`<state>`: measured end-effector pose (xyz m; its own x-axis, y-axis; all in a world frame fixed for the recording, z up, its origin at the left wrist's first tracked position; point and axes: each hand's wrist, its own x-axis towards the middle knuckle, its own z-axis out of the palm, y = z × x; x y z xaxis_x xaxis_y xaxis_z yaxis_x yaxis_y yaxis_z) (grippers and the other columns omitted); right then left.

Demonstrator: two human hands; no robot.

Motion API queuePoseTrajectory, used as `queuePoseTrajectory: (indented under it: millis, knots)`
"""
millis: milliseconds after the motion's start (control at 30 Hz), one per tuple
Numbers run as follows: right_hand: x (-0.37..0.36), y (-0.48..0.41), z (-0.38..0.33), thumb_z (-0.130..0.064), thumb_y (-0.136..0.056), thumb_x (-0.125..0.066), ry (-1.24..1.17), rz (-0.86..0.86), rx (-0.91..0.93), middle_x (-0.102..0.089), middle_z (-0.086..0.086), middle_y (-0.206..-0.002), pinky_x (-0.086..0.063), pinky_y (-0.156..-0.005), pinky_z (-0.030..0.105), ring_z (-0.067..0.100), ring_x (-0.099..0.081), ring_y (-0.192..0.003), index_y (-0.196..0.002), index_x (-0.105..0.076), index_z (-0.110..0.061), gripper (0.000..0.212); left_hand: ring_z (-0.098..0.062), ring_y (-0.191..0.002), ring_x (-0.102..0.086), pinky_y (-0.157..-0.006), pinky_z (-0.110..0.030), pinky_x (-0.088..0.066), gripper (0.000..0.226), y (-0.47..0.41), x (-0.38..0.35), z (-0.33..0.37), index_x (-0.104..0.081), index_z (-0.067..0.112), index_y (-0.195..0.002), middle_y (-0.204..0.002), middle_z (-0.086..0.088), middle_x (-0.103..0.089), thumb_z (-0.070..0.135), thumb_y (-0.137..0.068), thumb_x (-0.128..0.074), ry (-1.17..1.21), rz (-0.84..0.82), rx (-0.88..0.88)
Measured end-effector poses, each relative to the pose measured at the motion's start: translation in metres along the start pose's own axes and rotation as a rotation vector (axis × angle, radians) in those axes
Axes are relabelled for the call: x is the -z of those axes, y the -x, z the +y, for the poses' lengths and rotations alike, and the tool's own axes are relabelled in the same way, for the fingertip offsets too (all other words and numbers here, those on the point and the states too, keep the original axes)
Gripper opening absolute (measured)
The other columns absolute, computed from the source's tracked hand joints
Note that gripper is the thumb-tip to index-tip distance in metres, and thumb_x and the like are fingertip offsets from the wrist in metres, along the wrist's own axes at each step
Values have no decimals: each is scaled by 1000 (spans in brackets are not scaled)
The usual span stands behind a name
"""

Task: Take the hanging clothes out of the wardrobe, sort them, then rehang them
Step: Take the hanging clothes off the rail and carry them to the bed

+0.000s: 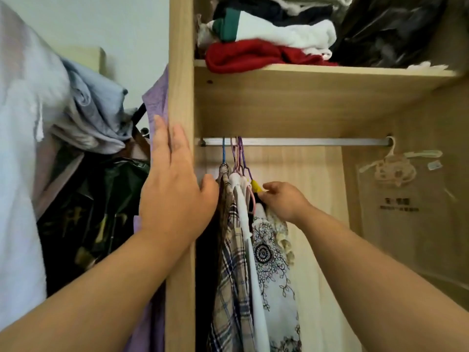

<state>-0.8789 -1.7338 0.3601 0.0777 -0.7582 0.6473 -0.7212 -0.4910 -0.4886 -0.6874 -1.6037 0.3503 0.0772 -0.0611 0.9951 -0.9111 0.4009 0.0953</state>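
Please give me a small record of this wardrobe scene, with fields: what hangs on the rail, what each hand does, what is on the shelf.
rail: metal rail, garments bunched at its left end
garments: plaid shirt, white floral garment
hangers: blue, pink and purple hooks; one white hanger at the right end
left hand: flat against the wardrobe side panel, holding nothing
right hand: at the hanger tops, fingers pinching there
shelf: folded red cloth, white cloth, black plastic bag

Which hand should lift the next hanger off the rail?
Right. The right hand already has its fingers at the hanger necks of the bunched clothes, under the rail. The left hand lies flat against the wardrobe's side panel.
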Motion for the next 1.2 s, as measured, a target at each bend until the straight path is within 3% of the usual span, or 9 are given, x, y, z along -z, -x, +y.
queuePoseTrajectory:
  millis: [133, 200, 267, 367, 500, 700, 933, 1100, 1200]
  knots:
    - [-1, -22, 15, -14, -89, -55, -72, 55, -97, -53, 14, -135, -42, -99, 30, 28, -50, -123, -131, -52, -3, 43, -24, -142, -21, -102, -23, -25, 83, 1, -6, -5, -20, 6, -148, -157, -14, -16, 27, -78, -61, -68, 32, 21]
    - [3, -34, 21, -11, -88, -54, -87, 30, -162, -59, 17, -126, -43, -90, 29, 30, -55, -113, -122, -58, -1, 36, -21, -141, -21, -99, -28, -30, 85, 1, -7, -4, -18, 11, -149, -157, -9, -14, 27, -78, -62, -96, 39, 24]
    - [6, -41, 23, -18, -89, -54, -81, -17, -205, -65, 18, -100, -44, -75, 28, 28, -57, -88, -98, -65, -3, 21, -18, -140, -20, -97, -32, -35, 86, 0, -7, -4, -17, 14, -150, -158, -6, -12, 28, -78, -61, -107, 38, 33]
    - [4, -48, 25, -32, -92, -52, 8, -15, -192, -52, 10, -65, -38, -55, 27, 26, -48, -64, -66, -52, -6, 37, -14, -136, -18, -94, -36, -40, 86, 0, -7, -2, -16, 16, -150, -158, -4, -11, 28, -78, -60, -127, 34, 44]
    - [6, -51, 28, -24, -92, -51, 60, 12, -188, -54, 8, -84, -42, -72, 28, 25, -49, -78, -84, -55, -10, 16, -16, -136, -24, -91, -34, -41, 85, 2, -6, -1, -15, 17, -151, -158, -2, -11, 28, -78, -60, -149, 28, 58]
    - [33, -46, 38, -11, -88, -47, 71, 198, -118, -53, 18, -67, -34, -57, 28, 30, -48, -64, -64, -55, -2, 27, -22, -137, -31, -93, -37, -43, 85, 1, -5, 1, -18, 15, -150, -158, -4, -12, 26, -77, -60, -142, 13, 73]
    - [69, 1, 62, -14, -88, -50, 99, 270, -74, -51, 7, -60, -30, -53, 30, 28, -47, -65, -57, -48, -13, 32, -26, -139, -28, -92, -41, -45, 85, -1, -3, 3, -19, 9, -149, -157, -11, -14, 26, -77, -61, -172, -17, 84]
    - [96, 74, 88, -19, -89, -55, 99, 306, -120, -65, 13, -80, -39, -63, 32, 28, -58, -76, -79, -69, -5, 22, -35, -143, -12, -112, -47, -24, 86, 5, 0, 17, -18, 1, -147, -156, -22, -10, 38, -78, -54, -221, -96, 50]
    - [115, 122, 102, -20, -89, -57, 101, 286, -186, -68, 10, -80, -39, -65, 30, 23, -59, -75, -78, -70, -13, 19, -31, -145, -1, -114, -52, -10, 85, 22, -8, 42, -19, 12, -149, -158, -12, -9, 46, -75, -43, -165, -213, -50]
